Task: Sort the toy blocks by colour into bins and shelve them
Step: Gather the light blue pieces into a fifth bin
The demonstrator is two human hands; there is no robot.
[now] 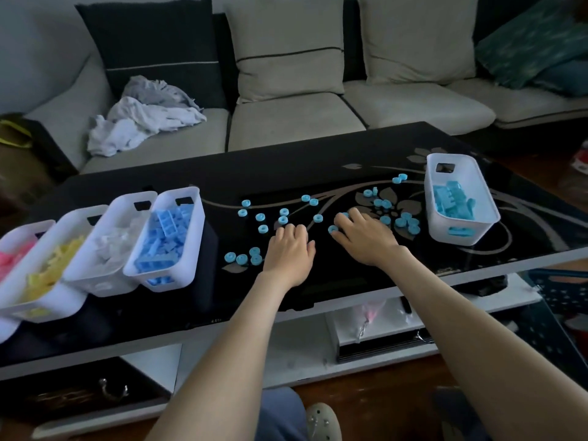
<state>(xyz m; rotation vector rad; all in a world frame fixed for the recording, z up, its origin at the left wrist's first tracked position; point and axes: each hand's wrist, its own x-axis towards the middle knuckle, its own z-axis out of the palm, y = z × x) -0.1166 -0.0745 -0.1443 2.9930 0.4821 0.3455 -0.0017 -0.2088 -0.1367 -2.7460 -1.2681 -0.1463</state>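
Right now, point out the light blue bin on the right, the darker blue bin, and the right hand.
Light blue bin (442, 233): head view, near wall.
Darker blue bin (194, 240): head view, right wall.
Right hand (366, 240): head view, back of the hand.

Bare left hand (290, 249) and right hand (366, 237), bare forearms (445, 313) — blue-grey trousers (280, 415), a pale clog (322, 421) (perforated top).

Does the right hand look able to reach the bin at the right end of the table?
Probably yes. The right hand rests near the bin; only flat blue rings lie between, and the bin's top is open.
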